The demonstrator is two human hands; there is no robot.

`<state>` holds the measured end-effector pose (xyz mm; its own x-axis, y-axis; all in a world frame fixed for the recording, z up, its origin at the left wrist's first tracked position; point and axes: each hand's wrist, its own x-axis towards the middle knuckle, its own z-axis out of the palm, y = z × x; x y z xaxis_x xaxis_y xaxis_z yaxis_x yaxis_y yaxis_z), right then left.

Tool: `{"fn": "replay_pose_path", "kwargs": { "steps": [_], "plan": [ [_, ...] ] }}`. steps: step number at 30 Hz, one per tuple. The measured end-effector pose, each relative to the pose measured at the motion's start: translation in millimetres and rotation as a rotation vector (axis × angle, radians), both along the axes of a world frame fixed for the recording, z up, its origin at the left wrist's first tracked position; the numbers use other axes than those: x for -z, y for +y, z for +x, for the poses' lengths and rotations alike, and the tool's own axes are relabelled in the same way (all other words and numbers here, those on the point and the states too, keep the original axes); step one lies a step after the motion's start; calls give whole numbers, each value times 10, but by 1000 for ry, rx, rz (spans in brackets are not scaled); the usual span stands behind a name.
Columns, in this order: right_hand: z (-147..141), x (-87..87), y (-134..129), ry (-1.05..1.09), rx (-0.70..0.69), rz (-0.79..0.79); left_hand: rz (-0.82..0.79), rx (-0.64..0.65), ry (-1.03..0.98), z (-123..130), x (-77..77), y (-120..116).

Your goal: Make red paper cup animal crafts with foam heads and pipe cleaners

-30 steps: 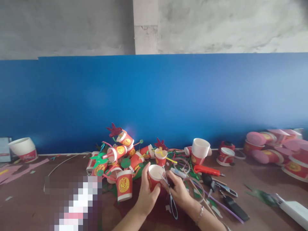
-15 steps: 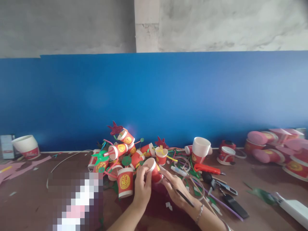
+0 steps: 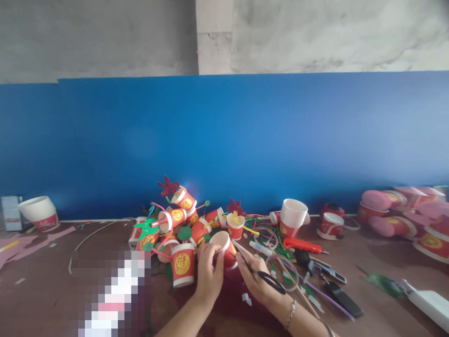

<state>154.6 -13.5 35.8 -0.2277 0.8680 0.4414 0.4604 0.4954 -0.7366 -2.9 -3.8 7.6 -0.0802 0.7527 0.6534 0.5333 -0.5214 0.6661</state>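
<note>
A red and white paper cup (image 3: 228, 255) is tilted between my hands, its open rim facing up and toward me. My left hand (image 3: 209, 269) is closed around the cup's left side, thumb near the rim. Black-handled scissors (image 3: 269, 282) are in my right hand (image 3: 255, 276), with the blade end against the cup's right side; my palm hides part of them. Just left of my left hand stands another red paper cup (image 3: 183, 265) with a yellow emblem. Behind the held cup is a cup (image 3: 235, 226) with a dark red paper cutout and yellow strips.
Decorated cups (image 3: 172, 219) lie piled at the back. On the right are a white cup stack (image 3: 293, 215), an orange cutter (image 3: 302, 245), a glue tube (image 3: 260, 248), keys with a black fob (image 3: 341, 299), a white-handled tool (image 3: 430, 306) and pink-topped cups (image 3: 393, 227). Paper scraps (image 3: 247, 298) dot the brown table.
My right hand has turned, and the scissors' handle loop now shows beneath it. The cup has shifted very slightly in my left hand's grip. Everything else stays in place.
</note>
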Motion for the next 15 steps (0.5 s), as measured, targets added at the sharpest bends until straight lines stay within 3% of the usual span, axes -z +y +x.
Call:
{"fn": "replay_pose_path", "kwargs": {
  "steps": [11,13,15],
  "plan": [
    [-170,42,21,341,60,-541,53,-44,55,-4,21,48],
    [-168,36,23,269,70,-504,67,-52,73,-1,18,48],
    [-133,23,28,45,82,-327,77,-57,85,4,12,41]
  ]
}}
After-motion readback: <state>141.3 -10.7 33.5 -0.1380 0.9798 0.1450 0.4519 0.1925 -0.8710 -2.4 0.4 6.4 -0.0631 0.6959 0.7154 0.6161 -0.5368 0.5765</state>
